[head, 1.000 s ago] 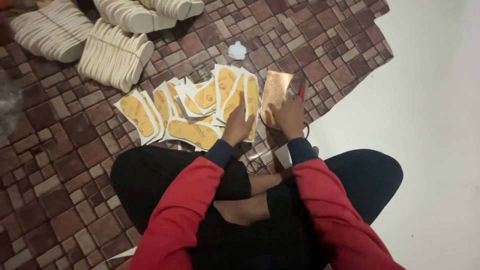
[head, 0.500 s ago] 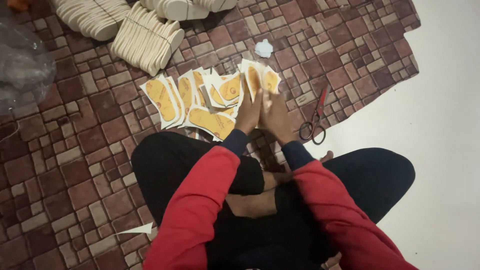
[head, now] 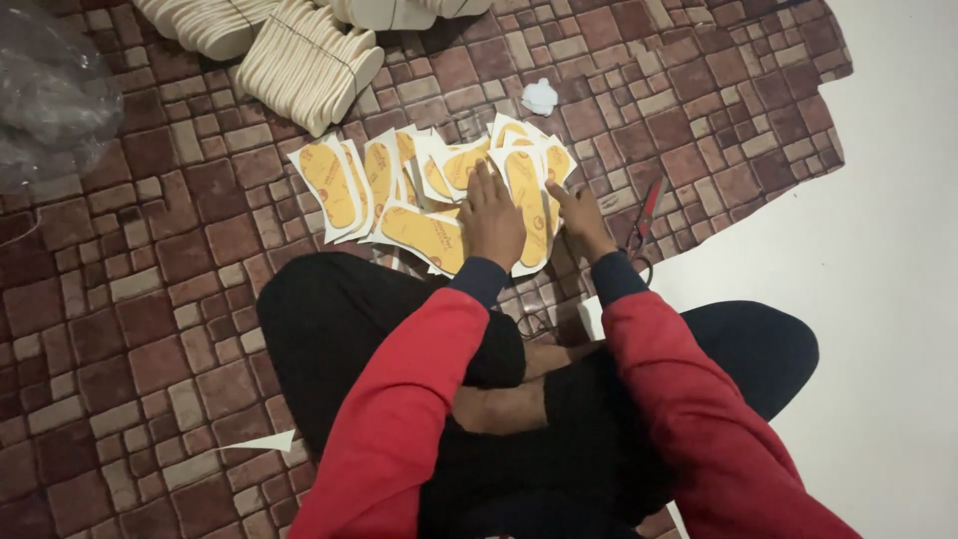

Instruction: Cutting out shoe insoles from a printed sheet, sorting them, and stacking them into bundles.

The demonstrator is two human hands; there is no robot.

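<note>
Hands, left (head: 491, 215) and right (head: 579, 215), seemingly press flat on yellow insole sheets (head: 431, 232).

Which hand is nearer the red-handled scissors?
Right. The right hand rests at the card pile's edge, just left of the scissors; the left hand lies on the cards, farther left.

Brick-patterned mat (head: 200, 299) — insole sheets (head: 429, 190) (scissors (head: 644, 215))

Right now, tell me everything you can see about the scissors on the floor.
The red-handled metal scissors lie flat on the brick-patterned floor mat, near its edge, just right of the person's right hand. The blades point up and away, apparently closed; the dark finger loops sit nearest the person. Nothing touches them.
</note>
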